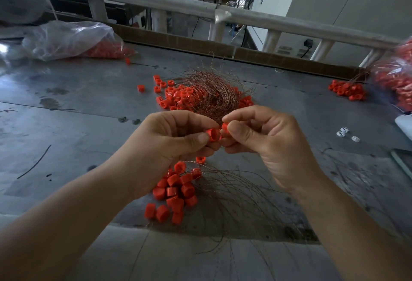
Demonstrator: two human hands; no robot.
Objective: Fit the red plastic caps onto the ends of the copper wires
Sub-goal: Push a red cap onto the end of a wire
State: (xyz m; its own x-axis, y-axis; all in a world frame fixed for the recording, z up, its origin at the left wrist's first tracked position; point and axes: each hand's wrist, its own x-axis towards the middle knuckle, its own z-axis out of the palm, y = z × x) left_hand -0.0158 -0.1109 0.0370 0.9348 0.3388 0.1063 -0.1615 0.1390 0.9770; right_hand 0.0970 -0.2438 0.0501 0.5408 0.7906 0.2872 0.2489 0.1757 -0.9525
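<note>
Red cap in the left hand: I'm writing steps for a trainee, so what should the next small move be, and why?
Probably bring the hands together and press the parts home. The left hand pinches a red cap, open end towards the right hand, which pinches a second red piece right beside it.

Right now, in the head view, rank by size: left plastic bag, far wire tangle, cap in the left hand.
Plastic bag and wire tangle: about alike, bag wider.
Cap: smallest by far.
</note>
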